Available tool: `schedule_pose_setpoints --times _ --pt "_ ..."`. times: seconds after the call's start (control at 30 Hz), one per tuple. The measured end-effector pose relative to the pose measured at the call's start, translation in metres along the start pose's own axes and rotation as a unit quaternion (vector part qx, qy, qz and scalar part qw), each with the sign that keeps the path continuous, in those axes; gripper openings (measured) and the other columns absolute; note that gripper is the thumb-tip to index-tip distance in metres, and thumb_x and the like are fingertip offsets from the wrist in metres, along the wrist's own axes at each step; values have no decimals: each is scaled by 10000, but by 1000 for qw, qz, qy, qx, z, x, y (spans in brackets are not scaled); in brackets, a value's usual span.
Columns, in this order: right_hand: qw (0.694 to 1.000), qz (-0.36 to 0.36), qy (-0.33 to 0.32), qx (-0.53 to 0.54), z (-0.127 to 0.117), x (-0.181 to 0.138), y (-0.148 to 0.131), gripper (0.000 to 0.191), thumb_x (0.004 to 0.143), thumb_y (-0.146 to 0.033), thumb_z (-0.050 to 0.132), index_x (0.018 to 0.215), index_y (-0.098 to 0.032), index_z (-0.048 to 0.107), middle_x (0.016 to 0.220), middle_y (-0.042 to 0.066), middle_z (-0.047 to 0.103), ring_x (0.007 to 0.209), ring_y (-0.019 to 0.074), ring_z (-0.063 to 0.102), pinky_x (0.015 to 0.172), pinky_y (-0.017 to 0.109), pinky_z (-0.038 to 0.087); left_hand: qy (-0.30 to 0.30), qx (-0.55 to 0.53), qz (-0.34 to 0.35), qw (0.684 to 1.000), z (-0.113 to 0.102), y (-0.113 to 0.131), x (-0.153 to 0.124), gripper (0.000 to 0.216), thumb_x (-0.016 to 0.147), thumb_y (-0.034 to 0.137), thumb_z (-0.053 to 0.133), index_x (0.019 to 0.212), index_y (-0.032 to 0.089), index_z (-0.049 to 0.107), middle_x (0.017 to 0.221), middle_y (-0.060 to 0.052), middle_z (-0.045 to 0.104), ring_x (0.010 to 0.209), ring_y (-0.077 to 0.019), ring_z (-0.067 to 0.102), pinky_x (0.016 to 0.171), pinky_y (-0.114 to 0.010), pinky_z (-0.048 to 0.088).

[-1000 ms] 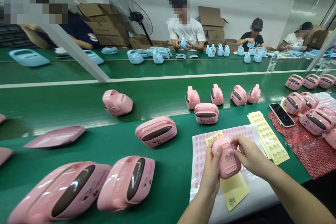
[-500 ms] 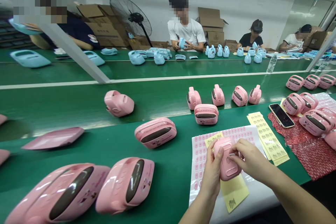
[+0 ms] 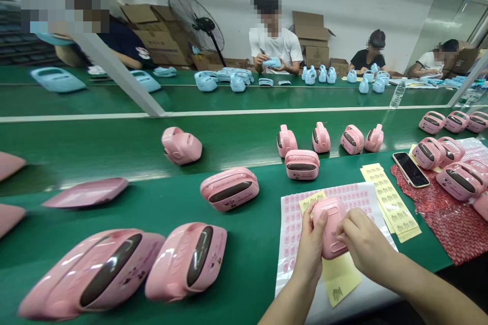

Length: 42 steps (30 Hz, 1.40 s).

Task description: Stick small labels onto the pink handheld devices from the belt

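My left hand (image 3: 314,233) is wrapped round a glossy pink plastic case (image 3: 331,216), its thumb along the near side. The case's flat face with two raised oblong bars is turned up. A small dark print on that face is partly covered by my right hand (image 3: 360,236), whose fingers are pinched together at the case's right side; what they hold, if anything, is hidden. Below lie a yellow sticker sheet (image 3: 340,284) and a white sheet of small pink stickers (image 3: 288,223).
Pink cases with handles and dark windows stand at left (image 3: 190,264) and behind. To the right are yellow sticker sheets (image 3: 396,208), a phone (image 3: 410,169) and red bubble wrap (image 3: 442,228). Co-workers (image 3: 276,45) handle blue cases across the belt; a slanted post (image 3: 114,68) rises at left.
The right fingers have shifted and curled tighter at the case's side, now covering more of the dark print. The view has turned slightly left. Across the belt, a co-worker's blue case is now held flat.
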State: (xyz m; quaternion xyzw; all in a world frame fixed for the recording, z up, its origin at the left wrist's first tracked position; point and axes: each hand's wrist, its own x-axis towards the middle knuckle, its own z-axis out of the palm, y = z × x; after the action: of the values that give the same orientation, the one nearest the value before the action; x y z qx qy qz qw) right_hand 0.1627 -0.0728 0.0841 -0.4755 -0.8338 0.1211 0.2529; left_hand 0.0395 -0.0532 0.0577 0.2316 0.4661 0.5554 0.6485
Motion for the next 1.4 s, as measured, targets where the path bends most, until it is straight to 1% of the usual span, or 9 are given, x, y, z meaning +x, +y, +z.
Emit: schedule_pose_setpoints --times 0.17,0.23,0.3,0.43,0.57,0.67,0.83,1.23,1.4 --pt "991 -17 -24 134 -28 -12 -19 159 832 -91 408 801 -206 513 775 51 500 705 180 487 596 295 428 22 -1 -10 1000 1 -1 3 550 602 523 701 1040 230 541 983 -52 626 860 -214 601 693 -294 474" --pt "983 -3 -30 183 -40 -9 -19 113 847 -142 439 823 -220 517 802 44 501 732 173 498 628 292 438 18 -5 -12 1000 0 0 3 536 612 526 690 1035 229 546 953 -47 633 823 -212 609 678 -299 477" --pt "976 32 -45 210 -46 0 -14 101 854 -163 441 812 -222 512 805 33 503 740 167 501 651 293 432 7 -8 -5 1000 0 0 3 534 605 514 701 1026 220 553 971 -54 632 843 -219 609 698 -304 477" --pt "957 96 -109 250 -40 20 4 112 823 -123 446 758 -203 487 771 5 489 700 143 478 647 282 407 0 -9 4 1000 0 1 3 554 596 497 716 1040 213 549 982 -58 630 893 -224 598 743 -309 467" --pt "938 142 -142 282 -31 29 10 92 785 -125 497 726 -194 477 735 -15 454 668 131 448 621 267 378 -6 -7 1 1000 0 0 3 549 610 498 709 1044 210 539 1015 -69 616 881 -226 604 709 -305 473" --pt "935 167 -151 274 -30 31 8 117 772 -111 501 697 -193 462 700 -25 439 652 130 437 608 263 357 -12 -13 2 1000 0 1 4 540 616 483 711 1048 210 534 1006 -70 621 877 -230 611 727 -321 478" --pt "946 165 -151 233 -32 34 6 135 762 -82 493 689 -188 452 720 -12 458 676 140 448 627 272 350 -12 -20 4 1000 0 1 4 537 610 467 719 1042 203 540 1027 -76 618 922 -246 605 782 -343 475" --pt "956 168 -152 187 -31 38 4 171 761 -87 501 653 -189 416 708 -8 456 679 147 449 618 266 340 -12 -29 -7 999 0 1 4 558 608 472 724 1060 212 526 965 -65 639 867 -240 633 727 -335 504" --pt "959 164 -143 179 -29 37 5 159 761 -99 511 659 -188 430 715 -5 471 683 148 462 623 270 351 -12 -26 -5 1000 -1 0 5 566 610 473 721 1074 207 536 1027 -81 629 911 -250 622 756 -342 498"
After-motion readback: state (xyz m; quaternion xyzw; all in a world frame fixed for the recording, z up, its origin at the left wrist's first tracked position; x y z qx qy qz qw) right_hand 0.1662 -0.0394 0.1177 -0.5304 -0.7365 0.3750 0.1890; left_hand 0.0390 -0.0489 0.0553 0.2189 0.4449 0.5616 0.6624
